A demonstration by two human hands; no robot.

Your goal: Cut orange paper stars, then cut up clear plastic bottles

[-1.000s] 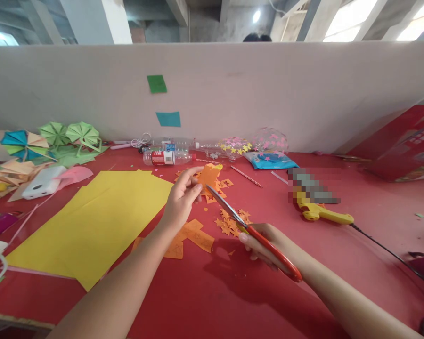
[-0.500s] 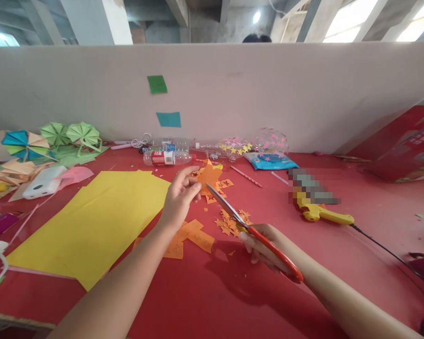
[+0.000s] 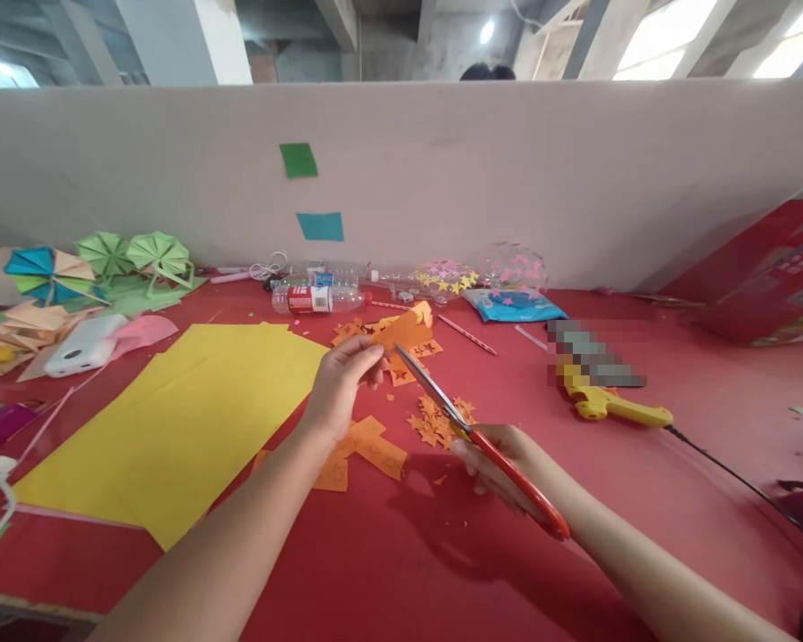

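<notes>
Between the thumb and fingers of my left hand (image 3: 344,374) is a piece of orange paper (image 3: 407,330), raised above the table. My right hand (image 3: 501,459) is closed around the red handles of a pair of scissors (image 3: 445,401). The blade tips reach the paper's lower edge, close to my left fingertips; whether they bite into it I cannot tell. Below the blades lies a pile of small orange paper stars (image 3: 434,423). Orange paper pieces with drawn outlines (image 3: 378,450) rest beside my left wrist, and orange scraps with star-shaped holes (image 3: 425,349) lie behind the held paper.
Large yellow sheets (image 3: 174,419) cover the left of the red table. A yellow glue gun (image 3: 616,406) with a black cord lies at right. Plastic bottles (image 3: 311,300), a blue packet (image 3: 518,306) and a striped pencil (image 3: 467,334) are along the back, before a pale partition (image 3: 401,169).
The orange paper has turned in my left fingers, from upright to leaning toward the right. The scissors have shifted only slightly.
</notes>
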